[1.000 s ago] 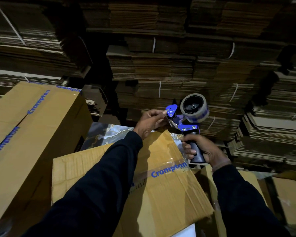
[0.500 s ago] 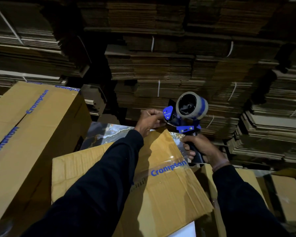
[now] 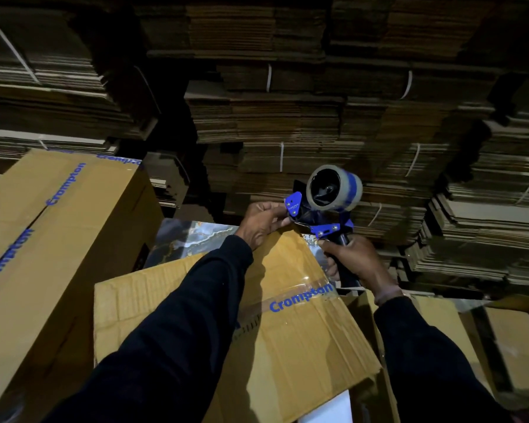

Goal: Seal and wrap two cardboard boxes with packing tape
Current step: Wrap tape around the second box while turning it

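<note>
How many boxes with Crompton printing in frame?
2. Large Crompton box at left; creased Crompton box centre, under the left hand and tape dispenser. Plain cartons at right may hide printing.

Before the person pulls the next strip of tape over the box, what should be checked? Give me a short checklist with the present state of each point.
1. Right hand grips the handle of the tape dispenser: ok.
2. Tape roll sits on the dispenser: ok.
3. Left hand has the free tape end pinched at the dispenser's front: cannot tell, the tape end is too small and dark to see.
4. Dispenser is on the near box: not ok, it is held above the far edge.
5. Near box already carries a clear tape band across its printed top: ok.
6. Large box on the left is out of the way: ok.
</note>
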